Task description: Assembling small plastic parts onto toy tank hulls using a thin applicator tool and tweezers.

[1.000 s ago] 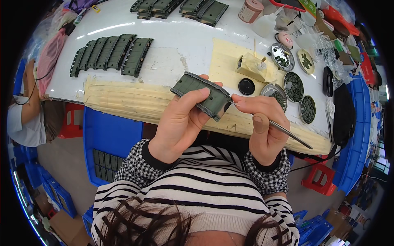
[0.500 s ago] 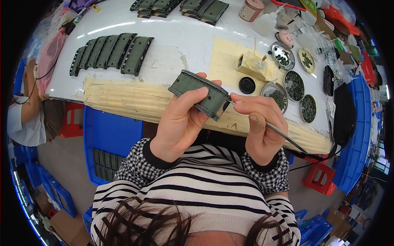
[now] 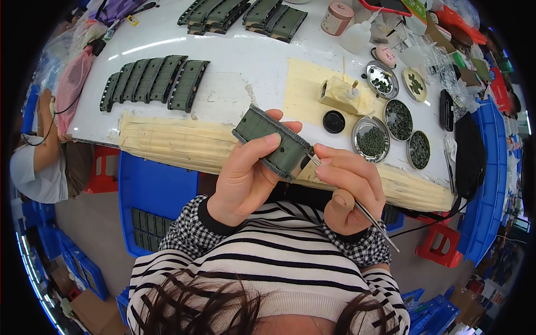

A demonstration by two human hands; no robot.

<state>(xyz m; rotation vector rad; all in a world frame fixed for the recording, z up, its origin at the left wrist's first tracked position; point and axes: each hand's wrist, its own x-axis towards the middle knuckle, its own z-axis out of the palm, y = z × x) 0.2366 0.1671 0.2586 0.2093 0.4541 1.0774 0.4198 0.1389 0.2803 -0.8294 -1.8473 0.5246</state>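
Note:
My left hand grips a curved green camouflage part with toothed ridges along its long edges, thumb on its face and fingers behind. In my right hand are metal tweezers, their back end slanting down to the right. The tweezer tips meet or nearly touch the right end of the part; whether a small piece sits between them I cannot make out. Both hands are just over the table's padded front edge.
Similar green parts lie in a row at left, with more at the back. On the right are dishes of small green pieces, a black round cap and a paper-wrapped block. A blue crate is below; another person sits at left.
My right hand has turned, swinging the back end of the tweezers down and left, while the tips stay by the part's right end. My left hand keeps its hold.

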